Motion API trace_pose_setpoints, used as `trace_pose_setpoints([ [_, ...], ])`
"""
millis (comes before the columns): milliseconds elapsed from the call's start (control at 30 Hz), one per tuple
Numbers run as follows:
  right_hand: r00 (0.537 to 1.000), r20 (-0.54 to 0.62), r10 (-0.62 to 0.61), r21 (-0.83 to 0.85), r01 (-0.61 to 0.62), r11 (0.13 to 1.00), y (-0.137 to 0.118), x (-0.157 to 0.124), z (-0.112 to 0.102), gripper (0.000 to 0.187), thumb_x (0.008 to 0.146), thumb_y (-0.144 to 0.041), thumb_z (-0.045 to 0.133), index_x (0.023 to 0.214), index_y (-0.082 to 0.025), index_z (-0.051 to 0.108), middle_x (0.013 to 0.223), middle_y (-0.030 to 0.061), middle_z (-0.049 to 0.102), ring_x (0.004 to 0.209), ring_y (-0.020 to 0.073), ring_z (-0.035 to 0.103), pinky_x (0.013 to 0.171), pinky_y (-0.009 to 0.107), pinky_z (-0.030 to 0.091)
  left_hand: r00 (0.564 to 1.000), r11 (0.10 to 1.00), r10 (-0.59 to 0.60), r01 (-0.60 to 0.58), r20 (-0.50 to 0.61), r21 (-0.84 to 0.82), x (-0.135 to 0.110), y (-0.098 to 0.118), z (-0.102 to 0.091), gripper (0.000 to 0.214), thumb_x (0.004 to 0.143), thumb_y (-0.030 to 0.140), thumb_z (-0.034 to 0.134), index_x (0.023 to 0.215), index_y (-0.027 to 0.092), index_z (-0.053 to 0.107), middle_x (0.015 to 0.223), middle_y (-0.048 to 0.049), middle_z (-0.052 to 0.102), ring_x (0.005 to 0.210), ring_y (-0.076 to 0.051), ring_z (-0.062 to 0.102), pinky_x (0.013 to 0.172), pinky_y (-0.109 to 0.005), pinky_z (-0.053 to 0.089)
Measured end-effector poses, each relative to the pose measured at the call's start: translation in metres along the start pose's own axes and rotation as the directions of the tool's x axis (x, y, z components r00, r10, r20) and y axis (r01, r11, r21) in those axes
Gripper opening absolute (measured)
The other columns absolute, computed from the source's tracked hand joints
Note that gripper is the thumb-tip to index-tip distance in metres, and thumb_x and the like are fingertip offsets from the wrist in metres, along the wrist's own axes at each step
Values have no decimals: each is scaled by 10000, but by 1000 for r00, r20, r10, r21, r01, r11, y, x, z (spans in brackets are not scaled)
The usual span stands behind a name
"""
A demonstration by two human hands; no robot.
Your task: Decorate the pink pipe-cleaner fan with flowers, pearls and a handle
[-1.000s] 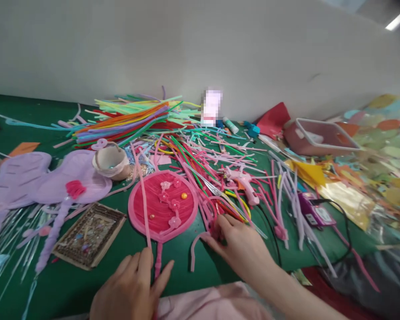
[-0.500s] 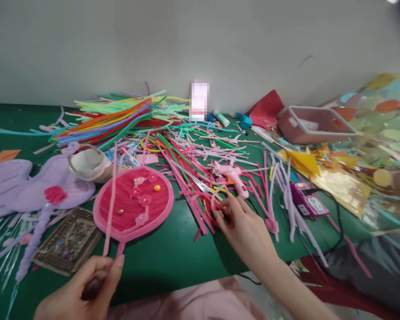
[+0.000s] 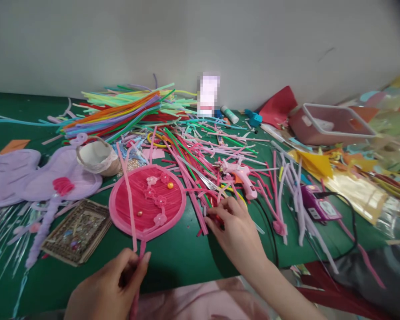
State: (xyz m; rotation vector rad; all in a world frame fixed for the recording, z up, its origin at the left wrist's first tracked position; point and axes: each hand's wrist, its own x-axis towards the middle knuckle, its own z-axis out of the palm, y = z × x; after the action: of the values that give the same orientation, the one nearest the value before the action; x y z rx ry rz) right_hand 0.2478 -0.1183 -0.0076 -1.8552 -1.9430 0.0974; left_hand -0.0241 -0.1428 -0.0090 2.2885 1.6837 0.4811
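My left hand (image 3: 113, 286) is closed on a long pink pipe cleaner (image 3: 128, 195) near the table's front edge. The pipe cleaner rises across a round pink fan (image 3: 147, 203) with small flowers and beads. My right hand (image 3: 235, 233) reaches into the loose pipe cleaners (image 3: 193, 178) right of the fan, fingers pinched on a red-handled item (image 3: 216, 215) I cannot make out clearly. A pink glue gun (image 3: 242, 175) lies just beyond that hand.
A bundle of coloured pipe cleaners (image 3: 120, 113) lies at the back. Purple felt wings (image 3: 36, 175), a small cup (image 3: 96, 158) and a framed panel (image 3: 76, 231) are on the left. A pink tray (image 3: 330, 124), coloured paper (image 3: 353, 178) and a purple charger (image 3: 316, 206) sit right.
The view has shifted sideways and back. My left hand has closed round the long pink pipe cleaner. My right hand moved from the table's front up into the pile of pipe cleaners.
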Motion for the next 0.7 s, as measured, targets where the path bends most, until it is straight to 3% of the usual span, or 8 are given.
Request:
trace_pose_setpoints([
  [100,999,36,35,5,-36,999,-3,3,1,84,846,-185,685,891,-212,751,902,78,607,879,246,543,793,438,524,994,995,41,-31,-103,93,6,8,8,361,996,399,465,671,256,532,562,83,643,438,-100,620,422,-204,378],
  [233,993,95,69,103,-79,992,-3,5,-4,97,813,-119,671,802,-213,689,894,50,598,855,219,572,788,404,517,977,994,104,-96,-188,50,14,16,16,312,1004,412,468,762,248,580,609,71,660,521,-99,655,469,-200,402],
  [467,999,-18,39,83,-38,996,-4,-2,2,109,832,-189,693,915,-231,749,911,59,575,859,218,573,760,384,522,908,991,134,-133,-396,30,16,13,10,218,993,395,514,941,209,616,654,49,664,515,-89,625,562,-195,454],
  [600,999,-39,8,74,-5,997,-4,-1,1,123,864,-179,653,808,-218,755,902,65,586,845,210,557,770,392,517,918,960,279,-272,-282,67,24,14,10,238,1018,337,460,1142,199,610,648,54,593,559,-109,599,572,-227,439],
  [700,996,-87,15,76,-9,997,-8,-1,-11,99,872,-217,651,847,-214,747,943,77,594,892,222,563,780,401,524,893,926,370,-332,-255,183,24,8,8,198,1019,267,445,1039,209,633,746,15,654,666,-149,622,646,-275,447],
])
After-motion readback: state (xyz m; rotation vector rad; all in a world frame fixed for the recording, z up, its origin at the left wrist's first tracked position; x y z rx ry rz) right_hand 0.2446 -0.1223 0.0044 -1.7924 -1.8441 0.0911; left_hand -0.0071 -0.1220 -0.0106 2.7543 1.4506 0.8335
